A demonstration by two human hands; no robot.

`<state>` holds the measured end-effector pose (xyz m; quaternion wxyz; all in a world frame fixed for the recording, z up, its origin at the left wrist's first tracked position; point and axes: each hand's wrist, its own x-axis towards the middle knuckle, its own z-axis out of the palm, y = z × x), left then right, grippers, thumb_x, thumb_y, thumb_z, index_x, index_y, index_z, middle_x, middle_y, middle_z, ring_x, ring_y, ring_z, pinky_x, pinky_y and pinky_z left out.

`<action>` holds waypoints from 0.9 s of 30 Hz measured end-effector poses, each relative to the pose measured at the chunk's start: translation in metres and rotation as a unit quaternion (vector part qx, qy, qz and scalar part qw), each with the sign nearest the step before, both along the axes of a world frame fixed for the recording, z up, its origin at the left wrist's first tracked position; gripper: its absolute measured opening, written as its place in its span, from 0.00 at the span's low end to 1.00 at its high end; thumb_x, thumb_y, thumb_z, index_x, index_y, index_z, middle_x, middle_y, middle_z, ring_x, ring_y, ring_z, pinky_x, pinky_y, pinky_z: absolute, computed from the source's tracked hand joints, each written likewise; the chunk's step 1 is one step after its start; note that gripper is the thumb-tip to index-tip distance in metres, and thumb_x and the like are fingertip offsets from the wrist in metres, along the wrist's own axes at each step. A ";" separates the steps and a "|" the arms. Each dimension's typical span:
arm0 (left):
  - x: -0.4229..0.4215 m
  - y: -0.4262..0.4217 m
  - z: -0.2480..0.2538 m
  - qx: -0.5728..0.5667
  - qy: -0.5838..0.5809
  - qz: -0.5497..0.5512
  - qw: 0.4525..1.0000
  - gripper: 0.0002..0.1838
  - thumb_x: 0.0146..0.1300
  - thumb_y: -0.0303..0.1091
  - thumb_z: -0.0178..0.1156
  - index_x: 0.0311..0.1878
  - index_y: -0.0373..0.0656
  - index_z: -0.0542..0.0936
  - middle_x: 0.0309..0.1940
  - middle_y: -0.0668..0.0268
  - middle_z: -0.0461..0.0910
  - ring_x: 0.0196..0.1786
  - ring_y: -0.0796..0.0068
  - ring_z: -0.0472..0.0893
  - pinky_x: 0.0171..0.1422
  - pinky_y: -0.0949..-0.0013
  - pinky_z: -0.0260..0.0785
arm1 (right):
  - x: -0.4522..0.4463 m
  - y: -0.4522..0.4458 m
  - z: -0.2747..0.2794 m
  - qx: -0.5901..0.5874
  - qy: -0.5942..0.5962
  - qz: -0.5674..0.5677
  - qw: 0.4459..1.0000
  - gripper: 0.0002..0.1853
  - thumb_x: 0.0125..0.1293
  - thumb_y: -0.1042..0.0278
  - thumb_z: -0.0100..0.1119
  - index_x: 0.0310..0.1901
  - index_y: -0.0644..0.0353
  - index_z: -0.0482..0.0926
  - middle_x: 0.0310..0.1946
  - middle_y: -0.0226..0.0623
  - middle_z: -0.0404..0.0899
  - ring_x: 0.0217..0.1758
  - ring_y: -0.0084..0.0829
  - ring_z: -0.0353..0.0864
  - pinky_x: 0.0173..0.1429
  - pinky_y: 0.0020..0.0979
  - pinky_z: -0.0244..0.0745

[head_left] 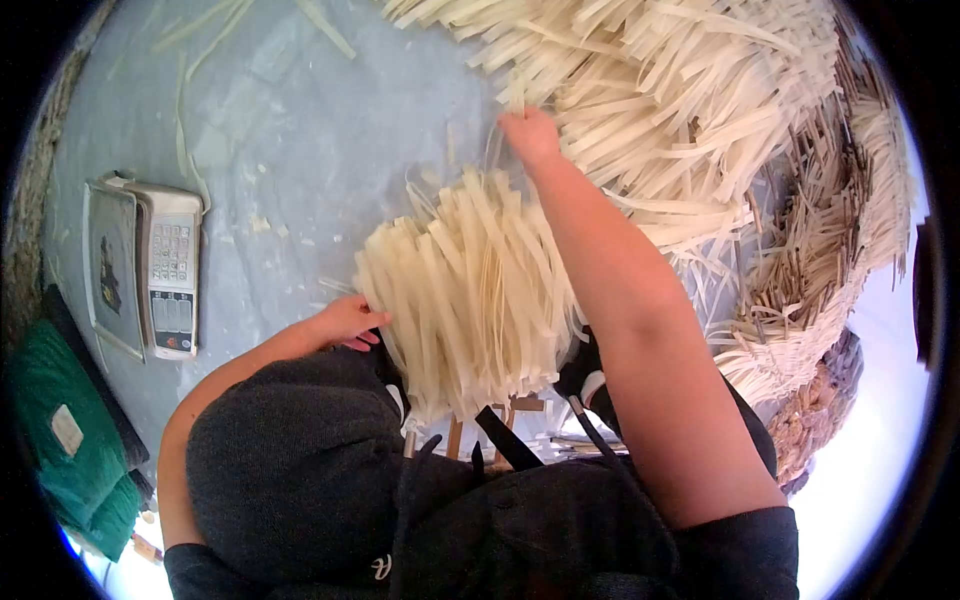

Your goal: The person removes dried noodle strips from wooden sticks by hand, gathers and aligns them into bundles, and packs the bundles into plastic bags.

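Observation:
In front of my knees a loose bundle of pale, flat, ribbon-like strips lies in a thick layer, its strips running roughly away from me. My left hand is at the bundle's left edge, thumb and fingers apart, with nothing visible in it. Farther away, my right hand reaches to the near-left edge of a large heap of similar strips. Its fingers are closed at the end of a pale strip; the exact grip is partly hidden.
A scale with a keypad stands at the left on the grey floor covering. Behind it lies a green bag. Stacked strips with darker edges curve along the right. A few loose strips and scraps lie about.

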<state>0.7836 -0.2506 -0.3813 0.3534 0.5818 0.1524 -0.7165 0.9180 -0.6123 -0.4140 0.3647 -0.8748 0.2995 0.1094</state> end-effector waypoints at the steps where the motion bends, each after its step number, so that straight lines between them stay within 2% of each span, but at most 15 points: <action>1: -0.004 0.002 -0.004 -0.001 -0.005 -0.012 1.000 0.27 0.63 0.49 0.63 0.59 0.44 0.73 0.53 0.62 0.77 0.41 0.68 0.83 0.43 0.64 0.80 | 0.002 0.005 0.013 0.000 0.004 0.002 1.000 0.14 0.65 0.58 0.57 0.36 0.62 0.80 0.36 0.39 0.84 0.40 0.26 0.83 0.44 0.30 0.75; 3: -0.003 0.002 -0.001 -0.008 -0.002 0.001 1.000 0.27 0.63 0.49 0.63 0.59 0.44 0.73 0.54 0.62 0.77 0.41 0.68 0.83 0.43 0.64 0.80 | 0.010 0.012 0.055 0.155 -0.059 -0.035 0.985 0.10 0.69 0.60 0.54 0.38 0.59 0.77 0.40 0.39 0.84 0.42 0.27 0.84 0.45 0.29 0.77; 4: -0.002 0.002 0.001 -0.013 -0.003 0.011 1.000 0.28 0.62 0.50 0.64 0.60 0.44 0.73 0.54 0.62 0.77 0.41 0.68 0.83 0.43 0.64 0.80 | 0.008 0.012 0.075 0.153 -0.059 -0.035 0.986 0.10 0.69 0.60 0.54 0.38 0.59 0.77 0.40 0.39 0.84 0.42 0.27 0.84 0.45 0.29 0.77; 6: -0.001 0.000 0.005 -0.008 0.000 0.011 1.000 0.28 0.62 0.50 0.63 0.60 0.44 0.73 0.54 0.62 0.76 0.41 0.68 0.83 0.43 0.64 0.80 | 0.000 0.010 0.115 0.324 -0.157 -0.108 0.927 0.11 0.72 0.60 0.52 0.45 0.59 0.75 0.37 0.39 0.83 0.39 0.30 0.83 0.45 0.32 0.79; 7: 0.000 0.000 0.006 -0.001 0.003 0.012 1.000 0.28 0.63 0.50 0.63 0.60 0.44 0.73 0.55 0.62 0.76 0.41 0.69 0.83 0.43 0.65 0.80 | -0.003 0.008 0.131 0.322 -0.160 -0.108 0.927 0.11 0.72 0.60 0.52 0.45 0.59 0.75 0.37 0.39 0.83 0.39 0.30 0.83 0.45 0.32 0.79; 11: -0.001 0.001 0.003 -0.006 -0.007 0.001 1.000 0.28 0.63 0.50 0.63 0.61 0.44 0.72 0.55 0.62 0.76 0.42 0.69 0.83 0.43 0.65 0.79 | -0.020 -0.013 0.196 0.298 -0.342 -0.015 0.891 0.13 0.75 0.59 0.49 0.48 0.62 0.73 0.35 0.40 0.82 0.34 0.29 0.82 0.45 0.33 0.80; 13: -0.002 0.002 0.004 -0.006 -0.017 -0.004 1.000 0.28 0.63 0.50 0.63 0.61 0.45 0.72 0.55 0.63 0.76 0.42 0.69 0.83 0.43 0.64 0.79 | -0.021 -0.018 0.244 0.207 -0.421 0.011 0.883 0.13 0.75 0.61 0.49 0.48 0.62 0.74 0.33 0.38 0.81 0.32 0.27 0.82 0.39 0.27 0.79; 14: -0.002 0.002 0.005 -0.008 -0.020 -0.005 1.000 0.28 0.63 0.50 0.63 0.61 0.45 0.72 0.55 0.63 0.76 0.42 0.69 0.83 0.43 0.64 0.79 | -0.023 -0.021 0.265 0.183 -0.434 0.017 0.882 0.15 0.75 0.60 0.48 0.52 0.63 0.74 0.33 0.37 0.81 0.32 0.28 0.81 0.43 0.30 0.79; 17: 0.001 0.001 0.009 -0.016 -0.020 -0.007 1.000 0.28 0.63 0.50 0.63 0.61 0.45 0.72 0.55 0.63 0.76 0.42 0.69 0.82 0.43 0.64 0.79 | -0.044 -0.015 0.311 0.207 -0.413 -0.004 0.887 0.16 0.75 0.59 0.46 0.53 0.63 0.74 0.31 0.36 0.79 0.30 0.27 0.80 0.40 0.30 0.79; 19: 0.002 0.000 0.016 -0.016 -0.027 -0.014 0.999 0.27 0.63 0.49 0.62 0.61 0.46 0.72 0.55 0.63 0.76 0.42 0.69 0.82 0.44 0.64 0.79 | -0.066 -0.005 0.319 0.462 -0.164 0.067 0.869 0.16 0.74 0.57 0.49 0.49 0.63 0.75 0.30 0.37 0.80 0.30 0.28 0.81 0.41 0.30 0.81; 20: 0.001 -0.001 0.015 -0.020 -0.028 -0.014 0.999 0.27 0.63 0.49 0.62 0.61 0.46 0.72 0.55 0.63 0.76 0.42 0.69 0.82 0.44 0.64 0.79 | -0.079 0.021 0.315 0.391 -0.074 0.029 0.917 0.18 0.72 0.58 0.47 0.53 0.63 0.73 0.29 0.35 0.78 0.28 0.28 0.80 0.35 0.32 0.80; 22: 0.001 0.000 0.013 -0.016 -0.022 -0.009 1.000 0.27 0.64 0.49 0.62 0.62 0.46 0.72 0.55 0.62 0.76 0.43 0.68 0.82 0.44 0.63 0.79 | -0.111 0.049 0.265 0.512 0.049 -0.026 0.857 0.18 0.70 0.59 0.51 0.55 0.62 0.73 0.32 0.36 0.79 0.34 0.30 0.82 0.43 0.33 0.81; 23: 0.001 -0.002 0.013 -0.016 -0.023 -0.009 1.000 0.27 0.64 0.49 0.62 0.62 0.46 0.72 0.55 0.62 0.76 0.43 0.68 0.82 0.44 0.63 0.79 | -0.124 0.064 0.242 0.505 0.079 -0.029 0.859 0.21 0.68 0.60 0.57 0.58 0.64 0.72 0.37 0.38 0.81 0.39 0.30 0.82 0.48 0.31 0.78; 25: -0.001 -0.001 0.016 -0.013 -0.038 0.003 0.999 0.28 0.64 0.49 0.62 0.62 0.45 0.71 0.56 0.62 0.75 0.44 0.67 0.82 0.45 0.62 0.79 | -0.154 0.070 0.178 0.253 -0.025 0.141 0.957 0.23 0.66 0.62 0.60 0.59 0.63 0.72 0.41 0.37 0.82 0.41 0.29 0.82 0.48 0.27 0.75; 27: 0.000 -0.002 0.020 -0.013 -0.028 -0.001 1.000 0.28 0.65 0.49 0.61 0.63 0.45 0.69 0.57 0.62 0.74 0.46 0.67 0.81 0.47 0.62 0.78 | -0.163 0.040 0.130 0.176 -0.049 0.049 0.982 0.19 0.65 0.61 0.58 0.52 0.66 0.75 0.45 0.46 0.81 0.42 0.35 0.82 0.48 0.32 0.76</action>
